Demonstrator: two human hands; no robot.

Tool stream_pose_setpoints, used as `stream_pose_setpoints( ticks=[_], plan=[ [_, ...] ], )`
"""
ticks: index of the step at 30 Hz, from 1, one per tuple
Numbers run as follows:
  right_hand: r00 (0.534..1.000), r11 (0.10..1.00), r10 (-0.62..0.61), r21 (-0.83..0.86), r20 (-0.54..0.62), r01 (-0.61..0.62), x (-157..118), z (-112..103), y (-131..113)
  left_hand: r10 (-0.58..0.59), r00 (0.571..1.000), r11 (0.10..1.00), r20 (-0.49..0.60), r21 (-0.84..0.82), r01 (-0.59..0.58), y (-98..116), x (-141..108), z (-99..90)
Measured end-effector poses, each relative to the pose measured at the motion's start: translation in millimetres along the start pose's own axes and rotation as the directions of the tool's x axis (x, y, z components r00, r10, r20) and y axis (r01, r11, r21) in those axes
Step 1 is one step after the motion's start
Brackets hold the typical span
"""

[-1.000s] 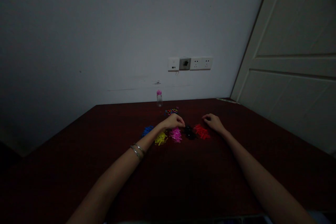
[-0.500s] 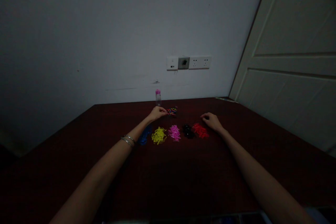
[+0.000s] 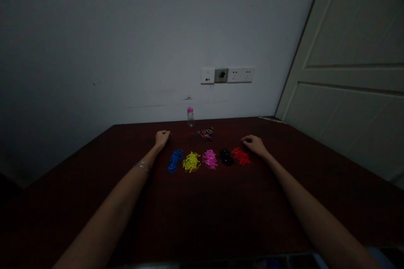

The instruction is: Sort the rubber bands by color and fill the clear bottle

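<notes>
From the lower left and lower right of the frame, both forearms (image 3: 116,201) slant inward. At center, left to right, lie the blue pile (image 3: 175,161), yellow pile (image 3: 191,162), pink pile (image 3: 210,159), black pile (image 3: 226,157) and red pile (image 3: 241,156) of thin strips. The right hand (image 3: 255,145), beside the red pile, and left hand (image 3: 162,138), left of center, are curled; in this dimness I can't tell how tightly, or whether they hold anything. Beyond lies a multicolored heap (image 3: 205,133).
</notes>
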State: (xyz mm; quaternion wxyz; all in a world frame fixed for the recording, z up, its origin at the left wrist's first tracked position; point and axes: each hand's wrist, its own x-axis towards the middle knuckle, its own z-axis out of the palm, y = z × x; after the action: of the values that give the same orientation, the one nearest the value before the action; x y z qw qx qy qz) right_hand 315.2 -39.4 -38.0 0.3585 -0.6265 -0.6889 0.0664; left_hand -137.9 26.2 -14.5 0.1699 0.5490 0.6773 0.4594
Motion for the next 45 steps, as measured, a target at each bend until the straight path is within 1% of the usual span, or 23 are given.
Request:
stream_pose_setpoints(
  ticks=[2,4,7,10,13,15,18,22,27,31,35,38,41,43,45],
  plan=[
    [0.998,0.990,0.056,0.133,0.001,-0.056,2.4,-1.6,0.9,0.017,1.000,1.000,0.016,0.006,-0.017,1.3,-1.1,1.1],
    [0.996,0.965,0.082,0.248,0.020,-0.085,5.4,-1.9,-3.3,0.041,0.999,0.999,0.033,0.015,-0.041,2.0,-1.9,1.7],
    [0.998,0.947,0.019,0.318,0.063,-0.038,10.4,1.2,-24.9,0.060,0.997,0.997,0.048,0.049,-0.062,2.4,-2.5,1.6],
    [0.990,0.955,-0.088,0.292,0.112,0.052,16.4,8.4,-60.0,0.077,0.996,0.991,0.042,0.103,-0.081,2.0,-2.6,1.6],
    [0.963,0.957,-0.195,0.251,0.185,0.146,24.2,18.8,-93.5,0.114,0.992,0.984,0.051,0.131,-0.120,0.3,-2.6,2.2],
    [0.939,0.953,-0.264,0.210,0.222,0.218,29.4,26.9,-109.6,0.127,0.990,0.983,0.053,0.130,-0.133,-1.5,-2.6,2.9],
    [0.921,0.961,-0.274,0.123,0.277,0.249,34.8,39.3,-123.7,0.133,0.990,0.983,0.042,0.122,-0.137,-3.7,-2.3,3.7],
    [0.915,0.971,-0.237,0.041,0.327,0.237,37.3,53.3,-128.6,0.121,0.992,0.987,0.033,0.106,-0.124,-4.3,-1.9,3.9],
    [0.907,0.961,-0.254,-0.021,0.335,0.277,36.0,65.4,-127.6,0.118,0.992,0.987,0.035,0.105,-0.121,-4.0,-2.3,4.1],
    [0.909,0.949,-0.258,-0.092,0.327,0.302,33.4,68.7,-130.8,0.126,0.991,0.986,0.036,0.102,-0.129,-6.5,-1.3,5.7],
    [0.908,0.947,-0.257,-0.100,0.330,0.304,31.6,69.3,-131.2,0.127,0.991,0.988,0.037,0.089,-0.130,-8.7,-0.2,6.5],
    [0.915,0.953,-0.268,-0.055,0.302,0.297,31.3,71.3,-125.8,0.116,0.993,0.990,0.030,0.083,-0.118,-8.6,-0.2,6.2],
    [0.942,0.966,-0.258,0.051,0.217,0.253,32.1,73.9,-118.7,0.112,0.993,0.990,0.032,0.087,-0.114,-7.9,-0.7,5.8],
    [0.970,0.969,-0.206,0.168,0.131,0.183,33.2,73.9,-115.0,0.111,0.993,0.990,0.034,0.085,-0.114,-7.8,-0.8,5.7],
    [0.992,0.947,-0.115,0.307,0.059,0.092,34.0,70.7,-112.7,0.110,0.993,0.990,0.037,0.083,-0.112,-7.8,-0.6,5.6]
  ],
)
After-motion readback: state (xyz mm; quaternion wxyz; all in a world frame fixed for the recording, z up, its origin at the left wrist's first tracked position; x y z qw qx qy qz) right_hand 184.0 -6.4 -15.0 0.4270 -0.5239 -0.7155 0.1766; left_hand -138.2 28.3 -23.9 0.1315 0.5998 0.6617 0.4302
